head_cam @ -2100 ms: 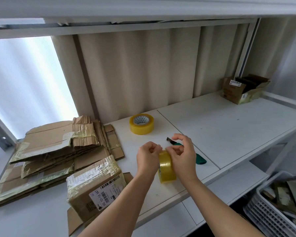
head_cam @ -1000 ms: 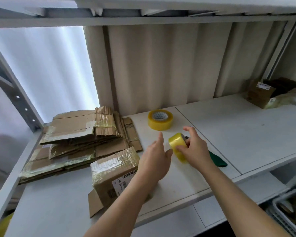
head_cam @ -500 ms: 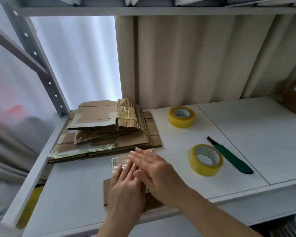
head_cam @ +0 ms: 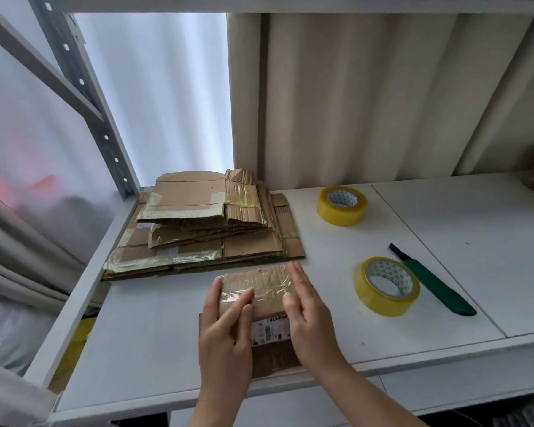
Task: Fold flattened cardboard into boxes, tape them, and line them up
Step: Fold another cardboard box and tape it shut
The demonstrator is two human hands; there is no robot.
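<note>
A small box [head_cam: 261, 298] was found near the front edge of the shelf [head_cam: 154, 340], approx. mid-width, w/ shiny tape over its top and a barcode label on the near face. A loose brown flap was seen under it, toward the front edge.

The left hand [head_cam: 225, 331] was laid on the box's left side, fingers straight and together, pressed flat on the taped top; nothing was gripped. The right hand [head_cam: 309, 318] was held against the box's right side, fingers straight and pointed away from the person, flat to the cardboard, not curled round it.

The step in hand was judged to be the pressing down of tape on a folded box, i.e. the sealing step; whether the seal was complete could not be told.

The stack of flat cardboard [head_cam: 204, 229] was left at the back-left corner, just behind the box. Two rolls of tape were laid to the right: the near roll [head_cam: 387, 286] mid-depth, the far roll [head_cam: 342, 205] nearer the back. A green knife [head_cam: 435, 283] was set just right of the near roll.

Next move, as judged: the tape edges to be smoothed, the lower flap checked, then the box to be lined up on open shelf to the right. A two-handed lift by the sides would be called for, w/ care that the loose flap was not caught.
</note>
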